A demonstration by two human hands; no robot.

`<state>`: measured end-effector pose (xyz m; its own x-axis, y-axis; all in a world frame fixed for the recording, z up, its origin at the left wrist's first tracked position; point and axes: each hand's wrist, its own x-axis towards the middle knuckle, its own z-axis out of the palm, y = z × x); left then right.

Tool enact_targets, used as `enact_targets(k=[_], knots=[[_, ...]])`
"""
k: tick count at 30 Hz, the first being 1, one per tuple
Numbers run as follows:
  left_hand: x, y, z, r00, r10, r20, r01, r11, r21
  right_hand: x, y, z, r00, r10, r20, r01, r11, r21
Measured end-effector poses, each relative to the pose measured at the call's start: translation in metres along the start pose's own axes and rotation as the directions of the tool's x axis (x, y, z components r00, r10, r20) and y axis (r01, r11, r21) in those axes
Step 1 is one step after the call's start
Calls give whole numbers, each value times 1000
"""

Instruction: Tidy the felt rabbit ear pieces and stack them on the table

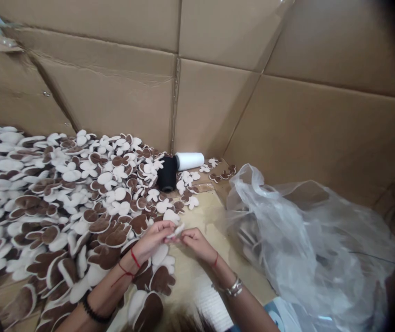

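My left hand [158, 235] has its fingers closed around a small white fabric piece [178, 229], held up over the edge of the pile. Close beside it, my right hand [193, 240] is closed at the piece's right end, thumb and forefinger pinched together; whatever lies between those fingertips is too small to make out. A large heap of brown and white plush cut-outs [114, 233] spreads over the left side and reaches under my left forearm. Several cut-outs lie just below my hands.
A black thread cone [167, 174] and a white thread cone [189, 161] lie beyond my hands. A clear plastic bag [297, 230] with pieces inside sits at the right. Cardboard walls [124, 92] rise behind everything. A white ribbed item [211, 299] is near the front.
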<state>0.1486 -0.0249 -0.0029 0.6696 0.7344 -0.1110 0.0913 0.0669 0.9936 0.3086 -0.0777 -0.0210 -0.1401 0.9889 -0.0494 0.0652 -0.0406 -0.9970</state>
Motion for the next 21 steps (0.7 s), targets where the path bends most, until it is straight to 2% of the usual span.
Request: enact_targets(k=[2, 4, 6, 8, 10, 12, 14, 16, 17, 19, 21], knots=[[-4, -1, 4, 987, -25, 160, -2, 987, 163, 2, 1, -4, 998, 33, -60, -29, 997, 70], [-5, -2, 9, 984, 5, 176, -85, 890, 447, 3, 1, -2, 994, 30, -101, -24, 998, 63], [-5, -5, 14, 994, 100, 47, -106, 739, 665, 1, 1, 4, 992, -44, -118, 38, 998, -50], [-2, -7, 15, 970, 194, -146, -26, 682, 731, -3, 3, 12, 979, -166, -118, 139, 968, -207], [0, -8, 14, 920, 236, -313, 32, 750, 660, -5, 8, 19, 967, -216, -138, 180, 956, -232], [1, -8, 14, 886, 213, -411, 1, 886, 463, -2, 14, 25, 975, -118, -187, 114, 993, -32], [3, -8, 15, 891, 118, -438, -49, 985, 166, 4, 19, 30, 973, 43, -227, 20, 963, 268], [5, -8, 20, 920, 20, -392, -60, 994, -90, 10, 20, 35, 948, 163, -272, -21, 888, 460], [5, -9, 23, 931, -9, -365, -55, 985, -164, 12, 20, 36, 928, 187, -321, -12, 878, 478], [5, -9, 30, 940, -32, -340, -45, 976, -214, 12, 17, 36, 878, 139, -457, 40, 933, 359], [2, -6, 36, 941, -44, -336, -29, 978, -208, 7, 13, 30, 849, -58, -525, 115, 990, 76]])
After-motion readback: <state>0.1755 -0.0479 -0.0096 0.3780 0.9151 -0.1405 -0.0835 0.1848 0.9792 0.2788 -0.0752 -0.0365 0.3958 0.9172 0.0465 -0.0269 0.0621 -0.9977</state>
